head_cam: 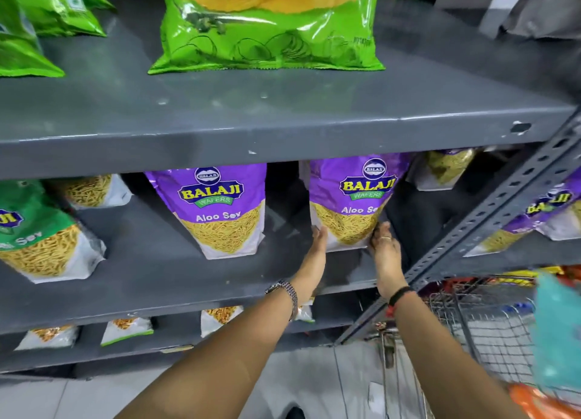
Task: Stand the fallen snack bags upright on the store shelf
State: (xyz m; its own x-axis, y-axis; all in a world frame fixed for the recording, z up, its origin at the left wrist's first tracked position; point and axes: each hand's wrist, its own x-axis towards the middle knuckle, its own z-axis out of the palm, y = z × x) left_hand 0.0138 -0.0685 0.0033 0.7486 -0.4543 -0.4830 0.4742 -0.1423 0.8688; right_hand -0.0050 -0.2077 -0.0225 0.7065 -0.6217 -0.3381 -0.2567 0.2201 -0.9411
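Note:
A purple Aloo Sev bag (352,198) stands upright on the middle grey shelf (157,280), right of centre. My left hand (316,245) presses flat against its lower left side. My right hand (385,245) holds its lower right corner, so the bag sits between both hands. A second purple Aloo Sev bag (220,211) stands upright to its left, apart from my hands. A green sev bag (37,245) leans at the far left of the same shelf.
Green chip bags (267,25) stand on the upper shelf (283,117). Smaller bags (440,170) sit behind on the middle shelf and along the lower shelf (125,330). A slotted upright post (490,217) rises at right, with a wire shopping cart (478,330) beside it.

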